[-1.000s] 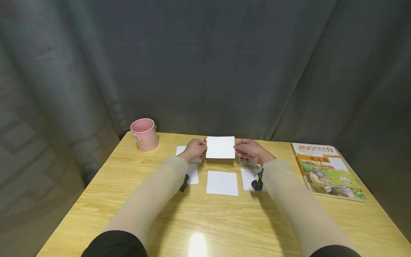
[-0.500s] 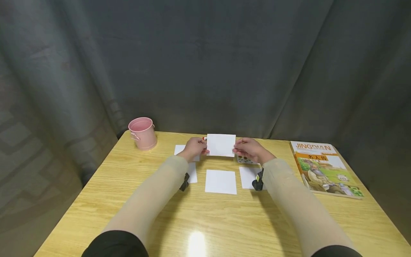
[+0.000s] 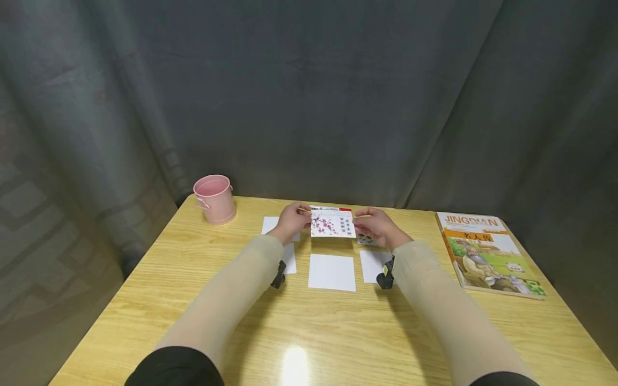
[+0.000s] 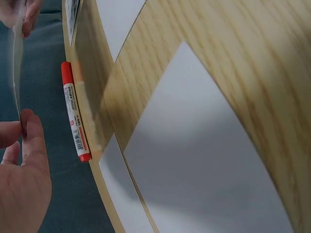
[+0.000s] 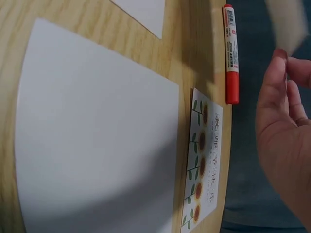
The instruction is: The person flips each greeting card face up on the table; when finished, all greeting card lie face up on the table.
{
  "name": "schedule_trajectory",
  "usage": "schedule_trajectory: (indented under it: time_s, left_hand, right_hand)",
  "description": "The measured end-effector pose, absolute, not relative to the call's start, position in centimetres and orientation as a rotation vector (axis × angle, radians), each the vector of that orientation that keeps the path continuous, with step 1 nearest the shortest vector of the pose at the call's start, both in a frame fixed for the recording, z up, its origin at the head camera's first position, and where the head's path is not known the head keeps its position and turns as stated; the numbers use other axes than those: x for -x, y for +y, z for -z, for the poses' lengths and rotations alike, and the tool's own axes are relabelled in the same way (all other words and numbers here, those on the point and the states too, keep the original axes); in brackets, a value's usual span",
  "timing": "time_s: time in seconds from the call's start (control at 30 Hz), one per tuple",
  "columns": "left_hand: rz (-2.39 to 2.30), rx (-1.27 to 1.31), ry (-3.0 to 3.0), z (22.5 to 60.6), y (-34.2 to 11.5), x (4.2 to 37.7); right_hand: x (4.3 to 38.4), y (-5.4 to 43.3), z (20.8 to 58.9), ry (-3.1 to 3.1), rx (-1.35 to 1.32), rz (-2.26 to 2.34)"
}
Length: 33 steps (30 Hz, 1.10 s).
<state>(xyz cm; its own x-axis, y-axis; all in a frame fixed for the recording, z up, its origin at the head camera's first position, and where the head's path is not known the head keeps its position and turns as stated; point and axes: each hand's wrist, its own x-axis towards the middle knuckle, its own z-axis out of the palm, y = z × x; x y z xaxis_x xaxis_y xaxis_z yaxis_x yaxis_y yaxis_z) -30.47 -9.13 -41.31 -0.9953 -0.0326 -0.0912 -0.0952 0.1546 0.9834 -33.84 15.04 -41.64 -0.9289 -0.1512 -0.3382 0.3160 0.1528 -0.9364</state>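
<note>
A printed card [image 3: 332,224] with pink blossoms and dark characters is held up over the far part of the table. My left hand [image 3: 292,221] pinches its left edge, while my right hand [image 3: 379,226] has the opposite edge between thumb and fingers. Seen from the left wrist, the card [image 4: 17,73] is edge-on; from the right wrist it is blurred. Behind it, at the table's far edge, lies a red-and-white marker [image 4: 75,114]. A sunflower card [image 5: 203,160] lies below my right hand. White cards lie in front, among them a middle one [image 3: 331,272].
Two white cards lie at left, one back [image 3: 270,224] and one front [image 3: 289,260]; another [image 3: 373,266] is partly under the right wrist. A pink bucket [image 3: 215,201] stands at the back left. A book [image 3: 490,254] lies at right. A dark curtain [image 3: 309,107] hangs behind the table.
The held card showed its blank white side earlier; now its blossom side faces me. Both hands keep hold of its edges and have shifted only slightly.
</note>
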Motion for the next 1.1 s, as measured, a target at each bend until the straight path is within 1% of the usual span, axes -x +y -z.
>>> schedule_trajectory:
  time_s: [0.17,0.37,0.67,0.8,0.93,1.1]
  left_hand:
    - [-1.986,0.144,2.404,41.5,-9.0,30.5]
    - [-1.894,0.120,2.423,41.6,-9.3,30.3]
    - [-1.518,-0.100,2.521,40.8,-9.8,30.1]
    - [-1.386,-0.148,2.501,40.6,-9.8,30.1]
    - [-1.427,-0.125,2.493,40.5,-9.9,30.0]
    - [-1.697,-0.065,2.440,40.5,-10.0,30.2]
  right_hand:
    - [33.7,14.9,41.8,2.087,-0.165,1.782]
    - [33.5,14.8,41.7,2.113,-0.104,1.723]
    - [33.4,14.6,41.6,2.169,-0.002,1.636]
    - [33.2,14.5,41.5,2.200,0.074,1.586]
    - [33.1,14.7,41.1,2.240,0.101,1.580]
    - [32.6,15.2,40.8,2.294,-0.031,1.682]
